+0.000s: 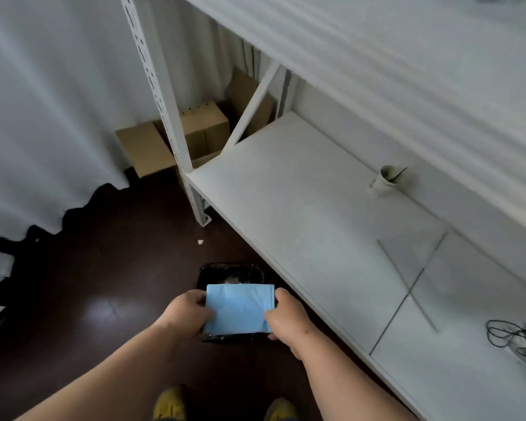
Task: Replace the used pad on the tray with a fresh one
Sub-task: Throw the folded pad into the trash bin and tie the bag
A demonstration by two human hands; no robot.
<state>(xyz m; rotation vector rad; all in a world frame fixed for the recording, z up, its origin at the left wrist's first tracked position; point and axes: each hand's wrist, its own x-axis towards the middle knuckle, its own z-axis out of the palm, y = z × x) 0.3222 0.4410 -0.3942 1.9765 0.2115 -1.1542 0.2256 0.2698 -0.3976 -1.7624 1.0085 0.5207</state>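
While gripped at both short ends, light blue folded pad [239, 308] held flat and roughly level above black-lined bin [225, 273] on dark floor [104, 284]. Long axis running left to right across the view, broad face turned up toward the camera, far edge slightly higher in the picture than near edge. Left hand [186, 314] curled round left end, thumb lying on top near the lower left corner, fingers tucked underneath and hidden. Right hand [289, 317] clamped on right end likewise, thumb over the upper face, fingers wrapped below; fingertip positions under the pad not visible. Bin's far rim showing beyond the pad, near rim peeking out just below it; something pale inside, too dim to identify. Just right of bin, edge of low white shelf [301, 208], part of a white metal rack with slotted upright [161, 101]. On shelf, well apart from the hands, small pale cup [387, 177] with a dark stick leaning in it, and near the right border a tangle of black cord [504, 335]. Behind the upright, brown cardboard boxes [195, 132] on the floor against white curtain [43, 117]. At bottom edge, two yellow shoes [169, 404], tips pointing forward beneath the forearms.
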